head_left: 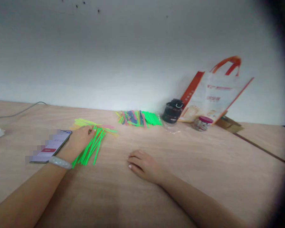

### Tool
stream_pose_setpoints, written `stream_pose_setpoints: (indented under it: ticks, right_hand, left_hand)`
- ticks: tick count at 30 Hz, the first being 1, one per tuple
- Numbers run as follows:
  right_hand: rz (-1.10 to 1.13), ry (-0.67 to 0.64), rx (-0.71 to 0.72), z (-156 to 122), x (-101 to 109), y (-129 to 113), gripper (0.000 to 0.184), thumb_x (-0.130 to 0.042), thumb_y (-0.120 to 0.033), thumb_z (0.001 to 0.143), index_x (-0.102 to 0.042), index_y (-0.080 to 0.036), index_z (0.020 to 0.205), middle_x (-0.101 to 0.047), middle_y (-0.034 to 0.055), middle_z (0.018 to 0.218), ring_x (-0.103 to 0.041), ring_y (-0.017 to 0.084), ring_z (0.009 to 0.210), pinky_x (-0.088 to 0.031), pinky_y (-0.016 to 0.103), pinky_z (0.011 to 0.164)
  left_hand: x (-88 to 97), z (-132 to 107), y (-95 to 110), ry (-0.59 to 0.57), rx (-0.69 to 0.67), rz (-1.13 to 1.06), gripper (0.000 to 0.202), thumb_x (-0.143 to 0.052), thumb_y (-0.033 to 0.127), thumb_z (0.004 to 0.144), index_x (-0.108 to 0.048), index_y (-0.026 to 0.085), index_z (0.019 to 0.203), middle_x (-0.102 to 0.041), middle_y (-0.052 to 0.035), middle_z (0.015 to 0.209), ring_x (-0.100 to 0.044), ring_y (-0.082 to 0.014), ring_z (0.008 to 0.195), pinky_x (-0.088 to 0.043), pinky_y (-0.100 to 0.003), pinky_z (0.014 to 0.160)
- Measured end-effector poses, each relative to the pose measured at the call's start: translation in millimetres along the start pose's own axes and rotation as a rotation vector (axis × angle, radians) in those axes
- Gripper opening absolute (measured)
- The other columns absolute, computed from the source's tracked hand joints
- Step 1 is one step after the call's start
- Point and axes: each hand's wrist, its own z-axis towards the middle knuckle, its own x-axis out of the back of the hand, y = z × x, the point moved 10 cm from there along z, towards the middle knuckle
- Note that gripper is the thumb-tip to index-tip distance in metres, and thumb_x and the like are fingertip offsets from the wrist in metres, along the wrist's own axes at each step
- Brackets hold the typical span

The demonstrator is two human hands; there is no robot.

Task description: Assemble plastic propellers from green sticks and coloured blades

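Observation:
My left hand [80, 139], with a pale bangle at its wrist, is closed in a pinch at the upper end of several thin bright-green sticks [92, 147]. The sticks fan down toward me across the table. Part of them is hidden behind the hand and wrist. Just beyond the fingers lie yellow sticks [84, 122], with pink ones [106, 126] to their right. My right hand [144, 165] rests on the tabletop, palm down. Its fingers are stretched out, slightly bent, and hold nothing.
A phone [53, 147] lies left of my left wrist. By the wall are a pile of multicoloured sticks [131, 118], a black bottle [172, 112], a red-lidded jar [202, 124], a shopping bag [212, 98] and a cardboard box [230, 124]. A grey cable [26, 109] runs at far left.

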Motion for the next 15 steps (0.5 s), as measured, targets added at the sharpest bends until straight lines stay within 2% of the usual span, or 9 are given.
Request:
stream_pose_setpoints:
  ticks: [5,9,12,15]
  right_hand:
    - [0.012,-0.002,-0.009,0,0,-2,0.018,-0.049,-0.023,0.088,-0.062,-0.017,0.098,-0.063,0.009,0.1,-0.057,0.018,0.096,-0.047,0.033,0.085]
    - [0.107,0.033,-0.074,1,2,4,0.02,-0.046,-0.025,0.09,-0.064,-0.018,0.096,-0.064,0.0083,0.098,-0.057,0.018,0.095,-0.047,0.033,0.084]
    - [0.269,0.151,-0.271,-1,8,31,0.026,-0.043,-0.032,0.091,-0.065,-0.018,0.09,-0.065,0.0068,0.087,-0.059,0.017,0.084,-0.047,0.031,0.077]
    - [0.501,0.305,-0.541,-14,10,67,0.038,-0.041,-0.045,0.09,-0.065,-0.016,0.082,-0.064,0.0053,0.077,-0.058,0.016,0.073,-0.046,0.029,0.069]
  left_hand:
    - [2.4,0,-5,-0.008,0.029,0.028,0.033,-0.035,0.037,0.088,-0.062,0.017,0.087,-0.069,-0.0094,0.089,-0.064,-0.0237,0.081,-0.043,-0.029,0.065]
    - [22.8,-6,-2,0.097,0.068,0.023,0.033,-0.036,0.038,0.089,-0.06,0.017,0.092,-0.068,-0.0085,0.085,-0.064,-0.023,0.079,-0.044,-0.029,0.066]
    - [29.5,-21,32,0.158,-0.072,-0.099,0.029,-0.037,0.037,0.09,-0.058,0.018,0.097,-0.067,-0.005,0.086,-0.063,-0.02,0.078,-0.045,-0.028,0.067]
    - [19.4,-49,89,0.154,-0.371,-0.242,0.025,-0.037,0.032,0.092,-0.058,0.019,0.098,-0.066,-0.0043,0.091,-0.061,-0.0179,0.084,-0.046,-0.029,0.075]
